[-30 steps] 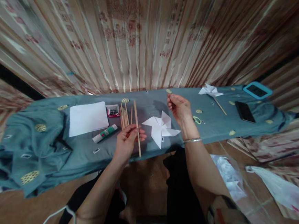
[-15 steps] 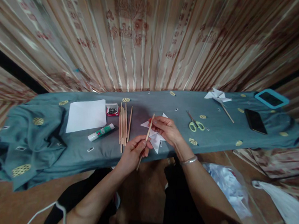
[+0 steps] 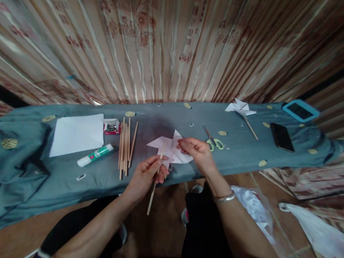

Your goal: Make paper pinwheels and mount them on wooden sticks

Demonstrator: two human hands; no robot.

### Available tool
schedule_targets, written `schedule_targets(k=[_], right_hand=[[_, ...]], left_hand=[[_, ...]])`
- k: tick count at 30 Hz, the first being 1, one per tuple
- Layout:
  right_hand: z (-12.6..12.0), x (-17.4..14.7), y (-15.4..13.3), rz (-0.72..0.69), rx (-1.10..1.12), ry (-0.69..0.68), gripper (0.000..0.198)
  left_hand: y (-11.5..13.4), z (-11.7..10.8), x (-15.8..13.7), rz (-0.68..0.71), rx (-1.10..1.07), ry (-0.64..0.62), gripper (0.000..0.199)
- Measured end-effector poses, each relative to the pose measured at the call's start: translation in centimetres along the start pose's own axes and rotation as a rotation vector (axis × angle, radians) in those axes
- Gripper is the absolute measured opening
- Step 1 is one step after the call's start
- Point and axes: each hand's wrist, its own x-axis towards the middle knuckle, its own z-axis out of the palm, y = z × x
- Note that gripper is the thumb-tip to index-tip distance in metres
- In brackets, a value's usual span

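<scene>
My left hand (image 3: pixel 147 175) is closed around a thin wooden stick (image 3: pixel 151 199), whose lower end slants down past the table's front edge. The stick's upper part meets a folded white paper pinwheel (image 3: pixel 167 145); whether the two are joined I cannot make out. On the pinwheel's right side, the thumb and fingers of my right hand (image 3: pixel 196 150) are pinched together at a blade. Any small item between those fingertips is hidden. Green-handled scissors (image 3: pixel 212 142) lie just beyond my right hand. Left of my left hand lies a bunch of wooden sticks (image 3: pixel 125 147).
On the cloth-covered table (image 3: pixel 149 117) lie white paper (image 3: pixel 77 135), a small red box of metal pins (image 3: pixel 111 127) and a glue stick (image 3: pixel 95 155). Rightward are a pinwheel on a stick (image 3: pixel 241 107), a black phone (image 3: pixel 282 137) and a blue-framed tablet (image 3: pixel 301 111). A plastic bag (image 3: pixel 255 209) is on the floor.
The stick in my left hand has moved lower, its top now at the pinwheel. My right hand has left the stick's upper end for the pinwheel's right side. The view has shifted right.
</scene>
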Motion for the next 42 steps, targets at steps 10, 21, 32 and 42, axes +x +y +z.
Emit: schedule_targets(k=[10, 21, 32, 42], right_hand=[[-5.1, 1.0, 2.3, -0.153, -0.61, 0.27, 0.037], [-1.2, 1.3, 2.0, -0.241, -0.82, 0.174, 0.038], [-2.5, 2.3, 1.8, -0.161, -0.896, 0.175, 0.057], [-2.4, 3.5, 3.8, 0.131, -0.429, 0.007, 0.085]], left_hand=[[1.8, -3.2, 0.6, 0.071, -0.012, 0.156, 0.042], [-0.7, -2.3, -0.3, 0.066, -0.069, 0.111, 0.059], [3.3, -6.1, 0.3, 0.245, -0.077, 0.259, 0.039], [3.1, -6.5, -0.4, 0.222, -0.043, 0.273, 0.035]])
